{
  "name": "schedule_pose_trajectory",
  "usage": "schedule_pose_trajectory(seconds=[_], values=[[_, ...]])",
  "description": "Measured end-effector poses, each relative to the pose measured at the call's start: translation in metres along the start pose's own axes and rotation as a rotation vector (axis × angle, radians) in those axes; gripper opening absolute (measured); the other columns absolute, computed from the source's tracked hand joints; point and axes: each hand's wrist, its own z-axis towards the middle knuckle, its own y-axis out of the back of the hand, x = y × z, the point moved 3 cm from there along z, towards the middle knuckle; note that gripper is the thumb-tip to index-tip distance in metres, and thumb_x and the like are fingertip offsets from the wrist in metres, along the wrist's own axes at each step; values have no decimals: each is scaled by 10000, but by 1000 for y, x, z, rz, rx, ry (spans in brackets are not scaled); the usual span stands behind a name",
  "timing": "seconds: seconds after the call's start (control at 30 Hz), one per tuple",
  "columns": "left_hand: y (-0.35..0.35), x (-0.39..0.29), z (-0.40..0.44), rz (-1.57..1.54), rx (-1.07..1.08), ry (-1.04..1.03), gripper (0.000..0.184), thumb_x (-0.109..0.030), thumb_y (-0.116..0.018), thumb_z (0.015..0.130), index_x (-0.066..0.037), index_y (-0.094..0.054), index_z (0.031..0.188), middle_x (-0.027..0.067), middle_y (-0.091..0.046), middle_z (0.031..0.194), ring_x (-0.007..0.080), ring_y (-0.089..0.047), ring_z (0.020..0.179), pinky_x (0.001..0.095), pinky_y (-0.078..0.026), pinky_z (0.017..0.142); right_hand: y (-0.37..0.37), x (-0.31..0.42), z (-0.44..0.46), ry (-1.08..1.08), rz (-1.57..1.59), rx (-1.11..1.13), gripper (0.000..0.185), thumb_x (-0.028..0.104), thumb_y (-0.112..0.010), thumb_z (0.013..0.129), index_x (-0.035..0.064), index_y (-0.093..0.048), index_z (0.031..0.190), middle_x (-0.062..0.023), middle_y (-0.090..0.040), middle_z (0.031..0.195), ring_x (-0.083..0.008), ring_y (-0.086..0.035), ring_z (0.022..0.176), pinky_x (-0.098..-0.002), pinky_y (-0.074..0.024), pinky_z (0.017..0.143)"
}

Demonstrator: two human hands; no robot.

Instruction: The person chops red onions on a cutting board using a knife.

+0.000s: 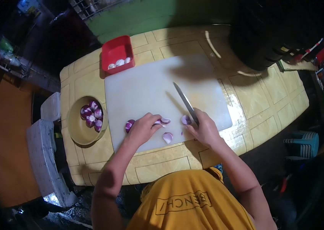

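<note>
Gripping a knife (185, 100) by its handle, the right hand (206, 129) is closed over the near right part of the board (150, 92); the blade slants toward the board's far edge and leftward. A cut onion piece (185, 120) lies on the board just left of that blade, so the right hand is much nearer it than the left hand (145, 127), whose fingers are pinched narrow on an onion scrap (164, 120). Closer to the board's near edge rests an onion wedge (167, 138). Left of the board, a bowl (76, 124) stands on the surface (162, 166).
</note>
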Motion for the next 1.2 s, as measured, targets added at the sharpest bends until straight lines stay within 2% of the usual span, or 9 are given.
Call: schedule_pose_trajectory(seconds=[0.17, 0.33, 0.43, 0.57, 0.67, 0.73, 0.83, 1.03, 1.2], values=[[6, -12, 4, -11, -72, 63, 341, -201, -716, 936, -85, -626, 1245, 156, -640, 1036, 386, -664, 950, 479, -549, 796, -21, 1, 48, 98, -62, 56, 537, 90, -777, 855, -9, -565, 1338, -208, -692, 1066, -361, -694, 952, -416, -559, 838], [-1, -8, 5, -97, -79, -14, 328, -112, -692, 930, -27, -623, 1239, 199, -681, 1142, 397, -672, 1022, 452, -540, 862, -38, -1, 72, 147, 276, 159, 540, 12, -721, 840, -16, -564, 1356, -203, -698, 1094, -327, -715, 950, -401, -568, 825], [-3, -8, 1, -125, -75, 84, 317, -117, -693, 931, -26, -627, 1227, 213, -691, 1112, 394, -679, 970, 447, -548, 827, -35, 7, 75, 337, 181, 107, 541, 7, -674, 865, 15, -552, 1392, -212, -693, 1091, -331, -713, 952, -408, -568, 826], [-5, -7, -6, -161, -94, 102, 229, -105, -680, 931, -23, -607, 1132, 196, -684, 1014, 414, -672, 944, 497, -544, 799, 7, 23, 36, 259, 73, 61, 529, 10, -627, 893, 41, -543, 1414, -224, -681, 1066, -351, -702, 938, -418, -567, 827], [-16, -13, -15, -103, -377, 211, 205, -74, -675, 909, -13, -604, 1091, 203, -682, 927, 420, -684, 897, 493, -551, 760, 5, 36, -9, 85, -79, 260, 514, 37, -604, 924, 57, -530, 1432, -223, -675, 1004, -391, -695, 883, -461, -567, 798], [-18, -21, -14, -120, -515, 270, 180, -79, -717, 885, -17, -613, 1018, 170, -665, 811, 330, -678, 740, 428, -546, 675, -13, 30, -24, 100, -182, 344, 532, 93, -605, 950, 82, -498, 1471, -215, -660, 924, -419, -684, 792, -497, -565, 741], [-26, -15, -10, -168, -437, 306, 181, -78, -688, 873, -17, -584, 1008, 210, -674, 907, 422, -687, 835, 497, -556, 689, -18, 33, -29, 120, -255, 359, 593, 146, -575, 979, 120, -407, 1547, -215, -650, 872, -428, -679, 722, -529, -557, 683], [-23, -14, -11, -113, -393, 287, 185, -67, -687, 875, -28, -580, 1020, 213, -676, 895, 419, -684, 791, 504, -543, 675, -3, 52, -28, 173, -392, 508, 730, 111, -527, 965, 163, -240, 1634, -229, -644, 849, -423, -677, 692, -533, -551, 641], [-22, -11, -14, -141, -426, 223, 146, -75, -671, 910, -26, -587, 1019, 213, -687, 871, 417, -683, 764, 507, -537, 684, -26, 40, -18, 209, -336, 495, 799, 79, -543, 915, 160, -221, 1643, -225, -650, 835, -418, -680, 702, -514, -554, 636]])
